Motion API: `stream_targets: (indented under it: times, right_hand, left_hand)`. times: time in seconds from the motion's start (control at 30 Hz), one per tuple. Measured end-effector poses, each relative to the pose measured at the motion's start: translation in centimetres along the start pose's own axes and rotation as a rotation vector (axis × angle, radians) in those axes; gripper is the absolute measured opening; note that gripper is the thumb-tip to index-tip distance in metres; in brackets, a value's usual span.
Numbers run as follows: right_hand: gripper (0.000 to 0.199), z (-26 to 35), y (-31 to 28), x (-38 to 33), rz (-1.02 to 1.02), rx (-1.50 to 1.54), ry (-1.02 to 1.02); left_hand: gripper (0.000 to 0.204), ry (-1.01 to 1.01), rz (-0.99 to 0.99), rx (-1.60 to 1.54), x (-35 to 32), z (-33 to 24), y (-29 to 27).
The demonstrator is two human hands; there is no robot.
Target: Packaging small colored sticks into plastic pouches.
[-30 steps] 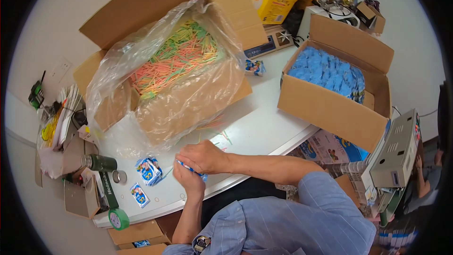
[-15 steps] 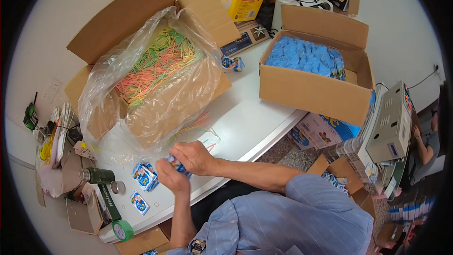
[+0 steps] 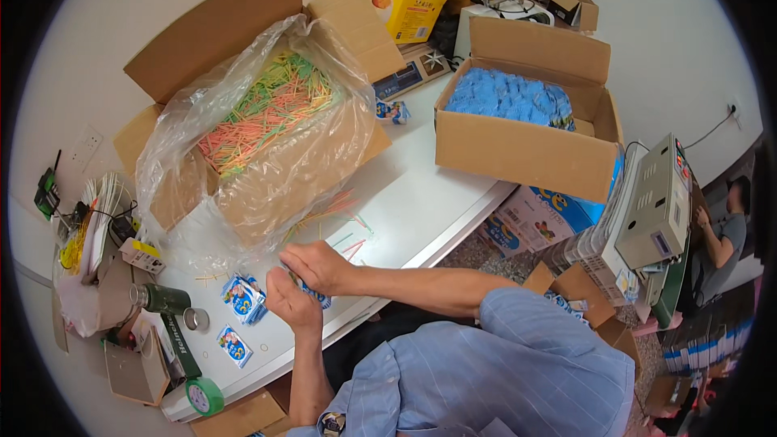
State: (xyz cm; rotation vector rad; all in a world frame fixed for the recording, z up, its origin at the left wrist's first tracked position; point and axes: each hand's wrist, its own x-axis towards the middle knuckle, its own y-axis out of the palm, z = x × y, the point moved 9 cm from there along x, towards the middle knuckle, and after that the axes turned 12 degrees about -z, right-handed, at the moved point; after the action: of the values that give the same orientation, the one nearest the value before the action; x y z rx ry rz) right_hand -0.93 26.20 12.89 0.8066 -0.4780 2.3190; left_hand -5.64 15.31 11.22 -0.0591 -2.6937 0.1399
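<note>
My left hand (image 3: 293,304) and my right hand (image 3: 320,266) are together above the near table edge, fingers closed. Between and below them shows part of a blue printed packet (image 3: 324,300); whether it is one or a small stack is hidden by the fingers. Just left of my hands lies a pile of similar blue packets (image 3: 242,298), and nearer the edge a separate blue packet (image 3: 235,345). Beyond my hands stands an open carton (image 3: 301,190) lined with clear plastic, full of thin green, orange and yellow sticks (image 3: 271,113). Several loose sticks (image 3: 356,247) lie on the table.
At the right, an open carton (image 3: 518,146) holds blue packets (image 3: 510,99). A dark green bottle (image 3: 166,299), a metal cup (image 3: 195,319) and green tape (image 3: 204,396) line the left edge. A beige machine (image 3: 654,198) stands right; another person (image 3: 720,235) is beyond it.
The whole view has shifted slightly, moving the right carton and machine leftward in the picture. Both hands stay closed together around the packet, with only a small change of place.
</note>
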Motion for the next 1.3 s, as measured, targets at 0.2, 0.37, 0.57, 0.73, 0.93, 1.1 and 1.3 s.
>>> stream_targets:
  times: [0.2, 0.37, 0.57, 0.73, 0.93, 1.1, 1.3]
  right_hand:
    - [0.019, -2.0, 0.0, 0.6, 0.105, 0.022, 0.107]
    - [0.020, -0.3, -0.5, 1.6, 0.075, -0.108, -0.104]
    - [0.020, -1.8, -0.6, 1.4, 0.074, -0.154, -0.061]
    - [0.017, 0.0, -0.3, 0.8, 0.133, -0.270, -0.268]
    - [0.013, -0.5, 0.0, 0.4, 0.098, -0.265, -0.256]
    - [0.012, -2.0, -0.5, 1.1, 0.035, -0.024, 0.002]
    - [0.016, -2.0, 0.2, 1.2, 0.101, -0.057, 0.015]
  left_hand:
    - [0.039, -0.091, 0.004, -0.044, 0.1, 0.3, 1.6]
    - [0.038, -0.496, 0.005, -0.404, -0.8, 4.3, 3.4]
    - [0.040, -0.105, -0.006, -0.010, 0.5, 1.6, 2.9]
    - [0.035, -0.280, -0.046, -0.242, 0.2, 2.9, 3.6]
    - [0.034, -0.146, -0.030, -0.098, 1.3, 4.1, 2.4]
    - [0.032, -0.094, 0.067, 0.065, 0.5, 3.5, 2.4]
    - [0.037, -0.022, 0.126, 0.196, 0.9, 3.0, 1.7]
